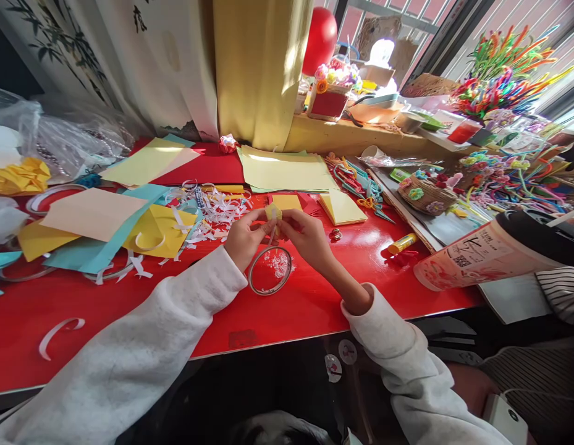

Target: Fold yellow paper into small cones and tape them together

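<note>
A small folded piece of yellow paper [274, 212] is pinched between the fingertips of both hands, above the red table. My left hand [246, 238] grips its left side, thumb and forefinger pressed together. My right hand [309, 240] closes on its right side. Below the fingers is a thin ring, apparently a nearly used-up tape roll [251, 279]; a narrow pale strip runs between it and the hands. Whether the ring hangs or rests on the table I cannot tell. White shreds [278, 262] show inside it. Behind the hands lies a stack of yellow paper squares [345, 207].
Coloured sheets [92, 213] and curled paper strips [222, 207] cover the left. Scissors [372, 191], a yellow glue stick [402, 243] and a large drink cup [472, 253] stand or lie to the right. Craft supplies crowd the window ledge [309, 130]. A striped sleeve [562, 293] is at far right.
</note>
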`<state>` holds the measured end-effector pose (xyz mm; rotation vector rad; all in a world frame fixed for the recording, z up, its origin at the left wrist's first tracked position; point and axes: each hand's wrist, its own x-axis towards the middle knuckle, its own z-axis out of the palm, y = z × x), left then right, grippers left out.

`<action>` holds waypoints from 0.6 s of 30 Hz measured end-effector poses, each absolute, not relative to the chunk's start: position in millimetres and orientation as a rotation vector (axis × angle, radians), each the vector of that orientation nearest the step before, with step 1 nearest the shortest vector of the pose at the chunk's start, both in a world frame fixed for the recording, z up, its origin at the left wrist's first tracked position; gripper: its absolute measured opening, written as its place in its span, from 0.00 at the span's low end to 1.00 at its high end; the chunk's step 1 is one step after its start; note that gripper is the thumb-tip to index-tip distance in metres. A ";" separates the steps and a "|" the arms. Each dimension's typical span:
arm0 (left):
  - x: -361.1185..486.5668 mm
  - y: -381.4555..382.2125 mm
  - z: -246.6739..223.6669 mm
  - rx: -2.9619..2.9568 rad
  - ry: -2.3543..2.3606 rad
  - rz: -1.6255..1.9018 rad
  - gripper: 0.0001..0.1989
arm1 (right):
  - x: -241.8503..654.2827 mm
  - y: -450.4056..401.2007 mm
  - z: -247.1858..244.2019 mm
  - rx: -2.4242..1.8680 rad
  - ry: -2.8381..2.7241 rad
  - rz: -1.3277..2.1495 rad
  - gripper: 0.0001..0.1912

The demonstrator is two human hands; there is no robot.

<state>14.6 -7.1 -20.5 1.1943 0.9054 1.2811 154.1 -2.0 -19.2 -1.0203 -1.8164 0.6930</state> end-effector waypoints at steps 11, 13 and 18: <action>12.8 -8.0 -19.4 1.152 0.948 1.211 0.20 | 155.2 -3.3 -17.1 -0.966 -1.733 0.801 0.07; 12.3 -7.8 -19.6 1.155 0.951 1.206 0.19 | 155.1 -4.5 -15.7 -0.950 -1.736 0.834 0.07; 12.0 -7.9 -18.9 1.160 0.943 1.184 0.17 | 154.8 -5.1 -13.0 -0.936 -1.721 0.894 0.09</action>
